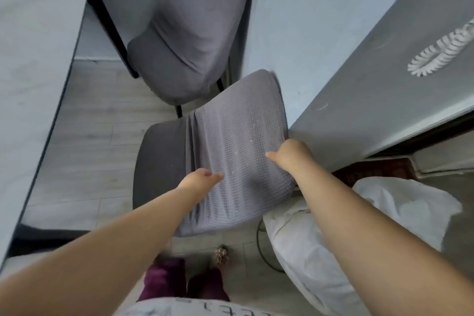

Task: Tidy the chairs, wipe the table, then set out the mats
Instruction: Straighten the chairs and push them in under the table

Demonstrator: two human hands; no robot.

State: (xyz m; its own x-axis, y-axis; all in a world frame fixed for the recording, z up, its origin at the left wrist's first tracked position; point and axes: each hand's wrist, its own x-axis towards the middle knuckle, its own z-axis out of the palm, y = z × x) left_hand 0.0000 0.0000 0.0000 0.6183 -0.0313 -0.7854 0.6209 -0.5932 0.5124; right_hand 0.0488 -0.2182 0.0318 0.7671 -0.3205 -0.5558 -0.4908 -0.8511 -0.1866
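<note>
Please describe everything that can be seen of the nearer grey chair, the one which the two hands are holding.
The nearer grey chair with the waffle-textured fabric cover stands on the pale wood-look floor, beside the table. Its backrest leans toward the camera, the cover loosely wrinkled; the darker grey seat shows to the left. The left hand and right hand grip the backrest's sides. A white bag lies close on its right.

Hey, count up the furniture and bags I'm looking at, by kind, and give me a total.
Grey covered chairs: 2, near chair and far chair
Tables: 1, table
White bags: 1, bag
Total: 4
</note>
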